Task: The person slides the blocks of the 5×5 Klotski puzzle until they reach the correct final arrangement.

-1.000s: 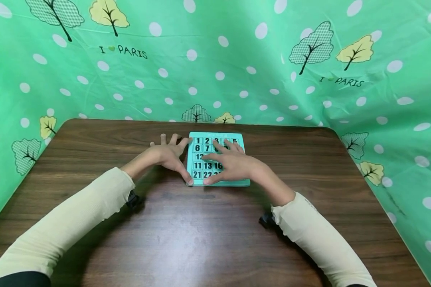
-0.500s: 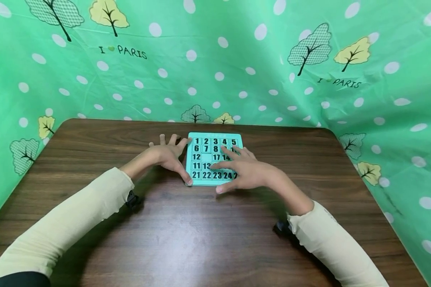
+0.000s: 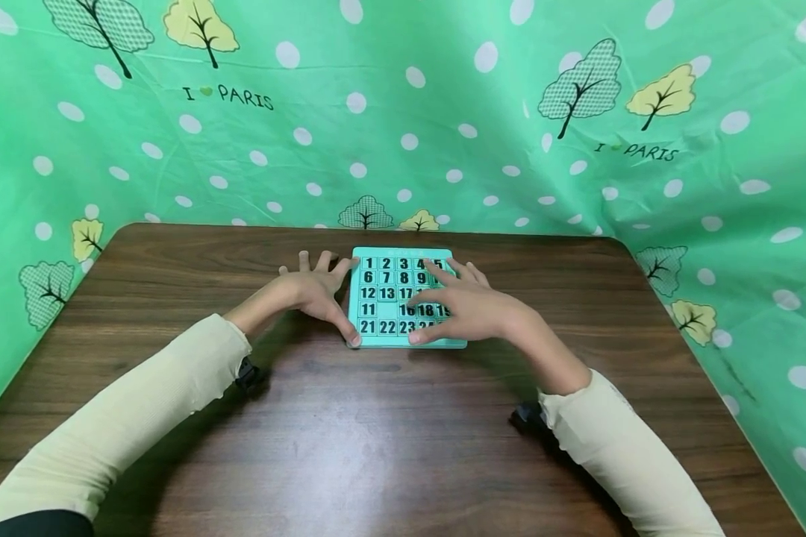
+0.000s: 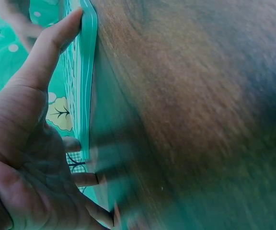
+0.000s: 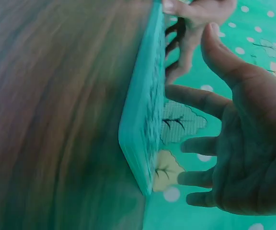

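A turquoise number slide puzzle (image 3: 383,342) lies flat on the table, with black-numbered tiles and one vacant square in the fourth row, right of 11. At its left side my left hand (image 3: 316,291) is spread, thumb on the near left corner and index fingertip at the far left edge. In the left wrist view that thumb (image 4: 49,50) presses the puzzle's rim (image 4: 87,72). My right hand (image 3: 473,307) is over the puzzle's right side, fingers extended, index fingertip near the 16 tile, hiding several tiles. The right wrist view shows its fingers (image 5: 199,144) apart and holding nothing.
The dark wooden table (image 3: 349,432) runs back to a green dotted curtain (image 3: 403,112) just beyond the puzzle. Each wrist carries a small black camera, the left one (image 3: 248,374) and the right one (image 3: 527,418) hanging below the sleeves.
The 13 tile has slid up from the fourth row to the third, so the vacant square is now below it. My right hand has shifted right over the second; my left hand has stayed put.
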Available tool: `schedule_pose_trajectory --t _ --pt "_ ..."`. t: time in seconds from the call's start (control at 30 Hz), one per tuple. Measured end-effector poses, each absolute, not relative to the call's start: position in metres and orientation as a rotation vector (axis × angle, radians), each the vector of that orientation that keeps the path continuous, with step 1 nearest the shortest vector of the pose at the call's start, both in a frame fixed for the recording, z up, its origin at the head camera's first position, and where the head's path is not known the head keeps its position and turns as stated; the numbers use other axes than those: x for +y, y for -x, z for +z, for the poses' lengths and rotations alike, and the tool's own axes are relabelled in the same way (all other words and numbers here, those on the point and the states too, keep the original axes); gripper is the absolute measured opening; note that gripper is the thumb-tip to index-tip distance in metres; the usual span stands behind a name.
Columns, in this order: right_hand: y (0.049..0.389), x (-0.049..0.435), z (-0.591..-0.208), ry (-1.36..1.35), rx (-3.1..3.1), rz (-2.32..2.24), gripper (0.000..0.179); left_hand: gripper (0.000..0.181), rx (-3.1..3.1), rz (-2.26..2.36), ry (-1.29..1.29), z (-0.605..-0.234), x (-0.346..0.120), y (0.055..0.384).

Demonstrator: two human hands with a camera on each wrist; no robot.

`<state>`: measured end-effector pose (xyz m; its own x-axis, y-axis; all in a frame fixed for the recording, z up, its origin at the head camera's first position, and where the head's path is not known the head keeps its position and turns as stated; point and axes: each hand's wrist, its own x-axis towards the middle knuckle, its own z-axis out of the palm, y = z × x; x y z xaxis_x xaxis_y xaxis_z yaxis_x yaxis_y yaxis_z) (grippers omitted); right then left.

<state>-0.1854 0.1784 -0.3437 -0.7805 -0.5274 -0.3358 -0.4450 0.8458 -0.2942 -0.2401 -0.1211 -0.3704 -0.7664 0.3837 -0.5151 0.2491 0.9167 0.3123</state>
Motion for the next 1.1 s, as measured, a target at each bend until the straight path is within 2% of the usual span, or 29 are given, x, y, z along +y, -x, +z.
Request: schedule_pose_trajectory --t 0.07,0.17,0.37,0.67,0.87,1.1 --pt "0.181 0.185 -0.342 0.719 2.604 -0.279 0.066 0.17 2.49 0.298 -0.449 -0.375 -0.121 0.242" --pt "0.178 0.185 -0.344 0.738 2.57 -0.271 0.069 0.176 2.504 0.281 -0.436 -0.388 -0.122 0.248" --pt "0.181 0.173 -0.348 0.775 2.543 -0.284 0.074 0.176 2.521 0.276 -0.436 -0.401 -0.124 0.254" --pt "0.193 0.176 -0.349 0.697 2.599 -0.247 0.085 0.176 2.518 0.267 -0.433 -0.391 -0.121 0.249" --pt "0.185 0.186 -0.347 0.769 2.534 -0.306 0.077 0.175 2.501 0.296 -0.44 -0.381 -0.12 0.244" --pt "0.185 0.203 -0.346 0.689 2.62 -0.348 0.074 0.171 2.49 0.304 -0.446 -0.377 -0.121 0.243"
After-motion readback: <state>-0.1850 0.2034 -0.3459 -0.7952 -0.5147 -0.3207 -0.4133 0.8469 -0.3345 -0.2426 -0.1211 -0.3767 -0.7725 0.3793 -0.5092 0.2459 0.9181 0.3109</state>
